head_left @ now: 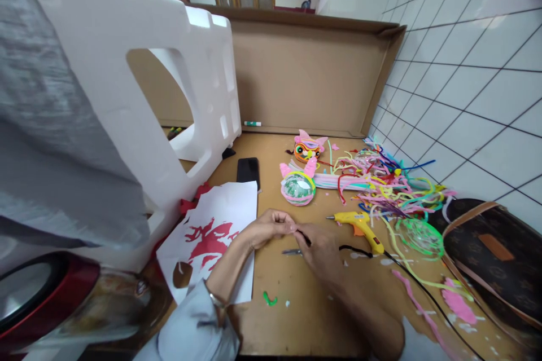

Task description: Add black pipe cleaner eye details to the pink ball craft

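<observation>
My left hand (273, 225) and my right hand (322, 251) meet above the middle of the table, fingertips pinched together. Between them shows a short dark piece of what looks like a black pipe cleaner (354, 249), its fuzzy length reappearing right of my right hand. Its end at my left fingertips is mostly hidden. Scissors (291, 251) lie partly under my right hand. Beyond my hands sits a round green and pink pipe-cleaner head (298, 187) with pink ears. Behind it lies an orange animal face (308, 148) with green-ringed eyes.
A yellow glue gun (359, 225) with a black cord lies at right, near a pile of coloured pipe cleaners (389, 180), a green mesh oval (420, 238) and a brown bag (486, 254). Left are a phone (248, 170), red-patterned paper (241, 203) and a white plastic stool (212, 79).
</observation>
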`<state>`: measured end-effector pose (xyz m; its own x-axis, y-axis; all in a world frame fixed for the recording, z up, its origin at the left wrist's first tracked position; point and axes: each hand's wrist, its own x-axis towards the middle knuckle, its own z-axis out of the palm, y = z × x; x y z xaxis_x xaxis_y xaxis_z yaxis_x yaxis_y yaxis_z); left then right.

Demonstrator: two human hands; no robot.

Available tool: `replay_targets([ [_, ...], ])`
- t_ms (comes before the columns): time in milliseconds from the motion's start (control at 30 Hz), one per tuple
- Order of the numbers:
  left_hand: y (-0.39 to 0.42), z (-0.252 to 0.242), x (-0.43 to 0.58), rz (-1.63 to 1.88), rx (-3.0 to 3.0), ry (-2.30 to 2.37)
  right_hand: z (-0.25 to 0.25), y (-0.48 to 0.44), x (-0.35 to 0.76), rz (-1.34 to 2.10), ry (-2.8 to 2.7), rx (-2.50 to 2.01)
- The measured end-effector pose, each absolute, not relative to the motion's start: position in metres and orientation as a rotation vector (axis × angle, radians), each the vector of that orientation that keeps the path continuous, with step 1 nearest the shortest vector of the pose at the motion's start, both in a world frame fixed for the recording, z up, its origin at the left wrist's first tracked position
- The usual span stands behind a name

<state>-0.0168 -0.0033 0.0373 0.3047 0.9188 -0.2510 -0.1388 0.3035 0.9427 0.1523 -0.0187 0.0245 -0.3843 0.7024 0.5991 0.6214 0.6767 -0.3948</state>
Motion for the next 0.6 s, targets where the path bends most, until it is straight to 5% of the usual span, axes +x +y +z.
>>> replay_targets([
  [300,-0.004,0.028,0.021,1.414,0.522,0.930,0.019,-0.007,0.147,0.034,-1.998,-1.093],
  [600,-0.007,0.025,0.027,1.354,0.152,0.806,0.020,-0.012,0.140,-0.317,-2.097,-1.142],
])
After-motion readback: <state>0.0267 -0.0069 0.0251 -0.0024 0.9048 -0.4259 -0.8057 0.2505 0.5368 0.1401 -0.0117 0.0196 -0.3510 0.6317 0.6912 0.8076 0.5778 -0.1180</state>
